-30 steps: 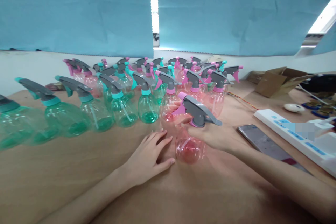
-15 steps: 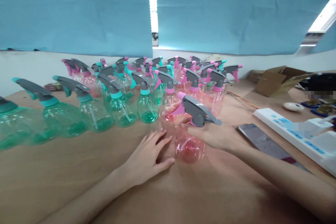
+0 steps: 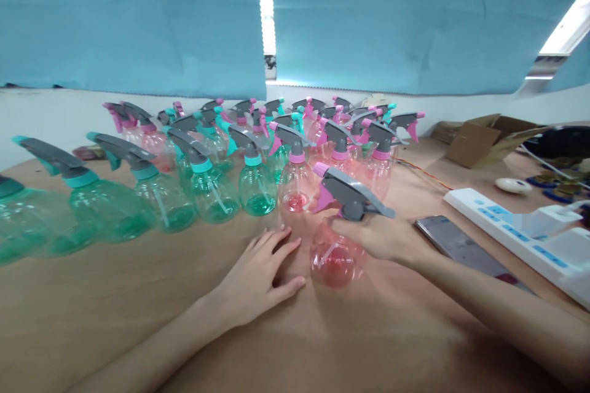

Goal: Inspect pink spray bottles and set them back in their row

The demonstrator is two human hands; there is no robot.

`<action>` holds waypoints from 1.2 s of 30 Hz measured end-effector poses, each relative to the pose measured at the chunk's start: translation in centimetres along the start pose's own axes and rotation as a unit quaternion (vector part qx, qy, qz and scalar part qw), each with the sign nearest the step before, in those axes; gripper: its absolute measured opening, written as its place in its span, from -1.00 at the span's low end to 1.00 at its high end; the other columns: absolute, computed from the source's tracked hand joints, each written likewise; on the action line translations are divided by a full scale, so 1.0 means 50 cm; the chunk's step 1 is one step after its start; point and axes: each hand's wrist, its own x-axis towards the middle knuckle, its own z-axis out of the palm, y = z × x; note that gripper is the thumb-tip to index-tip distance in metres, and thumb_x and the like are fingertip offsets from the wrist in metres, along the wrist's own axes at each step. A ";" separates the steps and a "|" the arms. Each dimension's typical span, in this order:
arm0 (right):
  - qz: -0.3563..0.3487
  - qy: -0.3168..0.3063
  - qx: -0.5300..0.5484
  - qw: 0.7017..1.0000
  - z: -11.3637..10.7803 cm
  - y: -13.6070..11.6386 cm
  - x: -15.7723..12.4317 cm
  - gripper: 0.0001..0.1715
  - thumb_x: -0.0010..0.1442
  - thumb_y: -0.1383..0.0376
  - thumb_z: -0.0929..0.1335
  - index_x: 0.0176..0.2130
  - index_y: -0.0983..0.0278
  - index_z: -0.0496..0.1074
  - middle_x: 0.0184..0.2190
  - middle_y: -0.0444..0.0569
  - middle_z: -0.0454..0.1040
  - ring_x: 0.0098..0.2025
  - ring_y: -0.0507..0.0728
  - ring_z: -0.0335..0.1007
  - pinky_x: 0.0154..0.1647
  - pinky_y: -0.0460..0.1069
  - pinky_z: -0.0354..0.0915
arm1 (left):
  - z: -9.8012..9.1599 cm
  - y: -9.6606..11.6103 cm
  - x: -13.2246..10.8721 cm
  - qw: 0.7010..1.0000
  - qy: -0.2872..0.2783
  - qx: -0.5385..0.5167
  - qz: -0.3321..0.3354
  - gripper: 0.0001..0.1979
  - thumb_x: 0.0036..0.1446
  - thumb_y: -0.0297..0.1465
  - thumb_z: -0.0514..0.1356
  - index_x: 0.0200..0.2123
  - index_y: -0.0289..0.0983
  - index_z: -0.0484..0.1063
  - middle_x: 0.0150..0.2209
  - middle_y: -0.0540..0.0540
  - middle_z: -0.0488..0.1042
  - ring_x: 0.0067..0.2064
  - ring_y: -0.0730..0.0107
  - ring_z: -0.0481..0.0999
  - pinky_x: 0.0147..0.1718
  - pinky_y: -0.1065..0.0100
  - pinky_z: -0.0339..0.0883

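My right hand (image 3: 364, 236) is wrapped round the neck of a pink spray bottle (image 3: 334, 261), which has a grey head and a pink trigger and nozzle. A little pink liquid and a thin tube show inside it. To its left, my left hand (image 3: 258, 270) lies flat on the wooden table (image 3: 221, 350), fingers spread, holding nothing. Just behind stand a pink bottle (image 3: 296, 183) and a green bottle (image 3: 258, 187) in the front row. More green bottles (image 3: 214, 193) run off to the left.
Several more pink and green spray bottles crowd the back. On the right lie a phone (image 3: 461, 249), a white power strip (image 3: 511, 230), a white mouse (image 3: 513, 185) and an open cardboard box (image 3: 474, 142). Blue cloth (image 3: 138, 18) hangs behind.
The held pink bottle has shifted slightly to the right and its head leans a little more that way. My left hand has stayed almost where it was.
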 end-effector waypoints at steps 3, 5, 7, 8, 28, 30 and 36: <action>0.010 -0.006 0.007 1.000 -0.001 -0.006 0.004 -0.87 -0.06 0.26 0.27 -0.60 0.17 0.34 -0.64 -0.15 0.35 -0.50 0.10 0.33 -0.55 -0.03 0.25 | -0.001 0.000 -0.002 1.000 0.001 0.002 0.002 -0.42 0.25 -0.07 0.07 0.23 -0.24 0.19 0.28 -0.24 0.11 0.27 0.02 0.08 0.18 -0.04 0.01; -0.006 0.007 0.011 1.000 -0.001 -0.012 0.007 -0.89 -0.08 0.27 0.27 -0.58 0.18 0.34 -0.57 -0.14 0.40 -0.45 0.11 0.36 -0.51 -0.02 0.28 | -0.002 0.001 -0.003 1.000 0.000 0.003 0.000 -0.42 0.25 -0.07 0.07 0.23 -0.24 0.19 0.28 -0.24 0.11 0.27 0.02 0.08 0.17 -0.03 0.02; -0.026 0.020 0.017 0.999 0.001 -0.017 0.008 -0.90 -0.09 0.28 0.26 -0.52 0.18 0.37 -0.51 -0.12 0.43 -0.40 0.12 0.38 -0.46 -0.02 0.29 | -0.003 0.001 -0.003 1.000 0.001 0.003 -0.001 -0.43 0.25 -0.07 0.07 0.23 -0.23 0.19 0.28 -0.23 0.11 0.27 0.01 0.08 0.17 -0.03 0.03; -0.029 0.023 0.019 0.999 0.002 -0.018 0.009 -0.89 -0.08 0.28 0.26 -0.49 0.19 0.38 -0.48 -0.11 0.44 -0.38 0.13 0.38 -0.44 -0.01 0.29 | -0.003 0.002 -0.003 1.000 0.001 0.003 -0.001 -0.43 0.25 -0.07 0.07 0.23 -0.23 0.19 0.28 -0.23 0.11 0.27 0.01 0.08 0.17 -0.04 0.03; -0.054 0.012 0.065 0.996 0.017 0.004 0.011 -0.89 0.00 0.23 0.29 -0.40 0.17 0.40 -0.46 -0.13 0.45 -0.33 0.14 0.36 -0.36 0.03 0.28 | -0.001 0.003 -0.003 1.000 0.001 -0.002 0.000 -0.42 0.25 -0.06 0.08 0.23 -0.24 0.19 0.27 -0.23 0.13 0.27 0.01 0.08 0.17 -0.05 0.02; -0.046 0.019 0.064 0.997 0.017 0.003 0.011 -0.89 0.00 0.23 0.30 -0.39 0.18 0.39 -0.44 -0.12 0.46 -0.32 0.14 0.37 -0.36 0.03 0.28 | -0.001 0.003 -0.002 1.000 0.002 -0.001 0.001 -0.42 0.25 -0.06 0.08 0.23 -0.23 0.19 0.27 -0.23 0.13 0.27 0.01 0.09 0.17 -0.05 0.02; -0.026 0.005 0.031 0.999 0.014 -0.001 0.012 -0.91 -0.01 0.25 0.30 -0.41 0.19 0.38 -0.36 -0.09 0.48 -0.27 0.18 0.39 -0.35 0.04 0.28 | -0.003 0.005 -0.003 1.000 -0.001 0.001 -0.001 -0.43 0.25 -0.06 0.07 0.23 -0.23 0.19 0.27 -0.22 0.13 0.27 0.03 0.08 0.17 -0.04 0.03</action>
